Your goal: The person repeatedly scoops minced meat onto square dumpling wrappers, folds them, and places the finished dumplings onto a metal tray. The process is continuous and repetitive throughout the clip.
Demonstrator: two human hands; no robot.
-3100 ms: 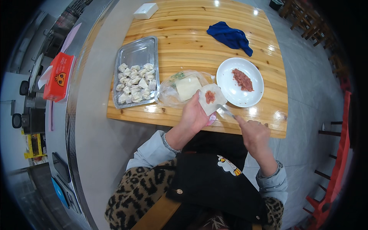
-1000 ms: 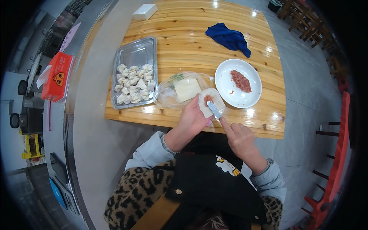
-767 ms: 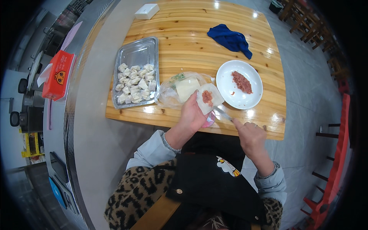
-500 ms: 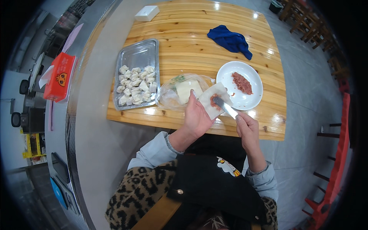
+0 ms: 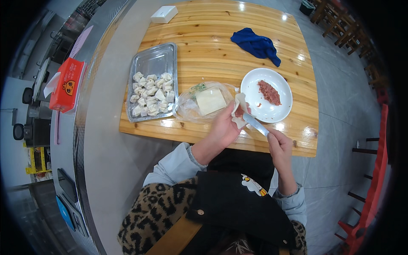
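Observation:
A wonton wrapper (image 5: 239, 111) with a smear of minced meat lies cupped in my left hand (image 5: 224, 129), its sides curling upward around the filling. In my right hand (image 5: 280, 148) is a flat metal spatula or blunt knife (image 5: 256, 125), its tip at the wrapper's edge. Just behind the hands stands a white plate (image 5: 250, 78) bearing a mound of minced meat (image 5: 269, 93). To the left, a stack of square wrappers (image 5: 211, 101) rests on a clear plastic bag (image 5: 185, 106). Farther left, a metal tray (image 5: 153, 57) holds several folded wontons (image 5: 151, 92).
On the wooden table (image 5: 204, 46) lie a blue cloth (image 5: 256, 45) at the back right and a white box (image 5: 164, 14) at the back left. A red tissue pack (image 5: 68, 85) sits on the metal counter at left. Red stools (image 5: 369, 182) stand to the right.
The wrapper has gone from lying flat to curling up in my left hand, whose fingers have closed in. The blade has slid toward the wrapper's near edge as my right hand shifted slightly right.

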